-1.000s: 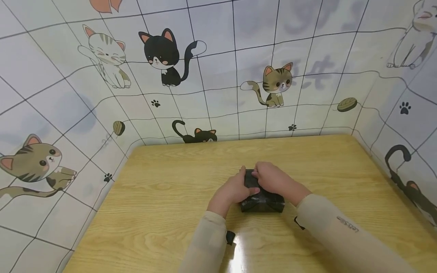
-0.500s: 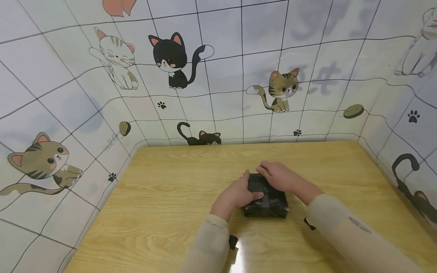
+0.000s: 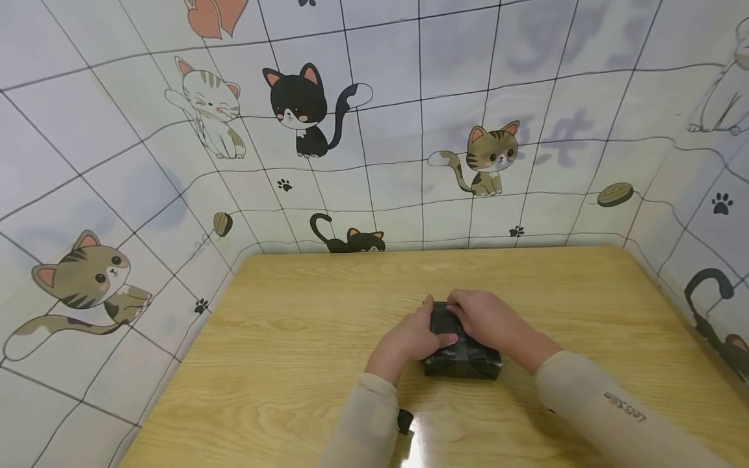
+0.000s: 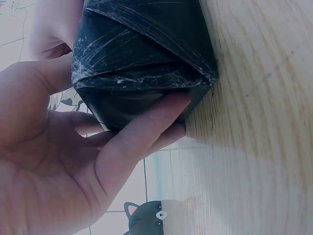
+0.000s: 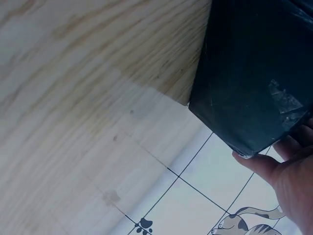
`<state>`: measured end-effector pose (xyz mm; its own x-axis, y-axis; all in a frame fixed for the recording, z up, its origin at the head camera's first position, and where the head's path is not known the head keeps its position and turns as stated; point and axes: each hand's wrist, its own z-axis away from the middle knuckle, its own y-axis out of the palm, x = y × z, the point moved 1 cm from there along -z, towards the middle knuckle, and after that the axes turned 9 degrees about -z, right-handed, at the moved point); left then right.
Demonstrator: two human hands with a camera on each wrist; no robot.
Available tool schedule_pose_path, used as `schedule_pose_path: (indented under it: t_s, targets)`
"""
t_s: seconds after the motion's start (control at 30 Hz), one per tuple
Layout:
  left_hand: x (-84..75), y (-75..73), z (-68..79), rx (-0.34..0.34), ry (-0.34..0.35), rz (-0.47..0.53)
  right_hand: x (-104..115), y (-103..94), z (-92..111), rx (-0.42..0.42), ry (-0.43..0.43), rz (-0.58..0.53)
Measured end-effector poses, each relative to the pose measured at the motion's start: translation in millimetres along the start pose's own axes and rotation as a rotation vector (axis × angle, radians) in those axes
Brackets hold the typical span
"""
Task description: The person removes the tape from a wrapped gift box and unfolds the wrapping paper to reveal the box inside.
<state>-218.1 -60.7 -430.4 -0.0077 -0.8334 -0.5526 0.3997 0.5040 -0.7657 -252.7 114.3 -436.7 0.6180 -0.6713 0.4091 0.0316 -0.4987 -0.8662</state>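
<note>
Indoor tabletop nook, walled on three sides; home room or purpose-made booth, can't tell which. Table (image 3: pixel 275 370) is pale yellow wood grain, far edge meeting back wall (image 3: pixel 392 58); left wall (image 3: pixel 35 156) and right wall (image 3: pixel 679 221) flank it. All three carry one cartoon print, whitish with thin dark grid lines, wavy in spots. On it: black cat (image 3: pixel 298 104), white cat (image 3: pixel 210 97), striped cat (image 3: pixel 491 153), plus paw print (image 3: pixel 285 184), yarn ball (image 3: pixel 616 194), heart (image 3: pixel 210 19). Looks homely, nursery style. Faint bluish lettering (image 3: pixel 570 136), too blurry to read. Wrist views show same wood, same grid
</note>
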Motion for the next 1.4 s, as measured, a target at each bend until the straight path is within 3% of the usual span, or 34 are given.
schedule_pose_path:
  t_s: [0.23, 0.43, 0.7, 0.9, 1.03, 1.23, 1.4]
  targets:
    - [2.7, 1.2, -0.8, -0.011, 0.001, -0.022, -1.2, -10.5, -9.4, 0.04, 0.099, -0.101]
    - [3.3, -0.1, 0.2, -0.013, -0.008, -0.031, -5.9, -26.9, -29.5, 0.084, 0.092, -0.212]
    - [1.2, 0.4, 1.5, -0.014, -0.009, -0.031, -15.2, -33.3, -32.8, 0.302, 0.117, -0.187]
    - [1.4, -0.1, 2.4, -0.01, -0.003, -0.02, -19.3, -21.6, -26.2, 0.223, 0.056, -0.181]
    - [0.8, 0.4, 2.3, -0.009, 0.002, -0.021, -19.2, -20.6, -26.3, 0.186, 0.069, -0.19]
    - [0.4, 0.0, 1.4, -0.021, 0.005, -0.036, -23.1, -24.2, -35.0, 0.183, 0.215, -0.317]
    - [1.6, 1.4, -0.1, -0.026, 0.005, -0.035, -35.4, -26.6, -41.8, 0.221, 0.389, -0.542]
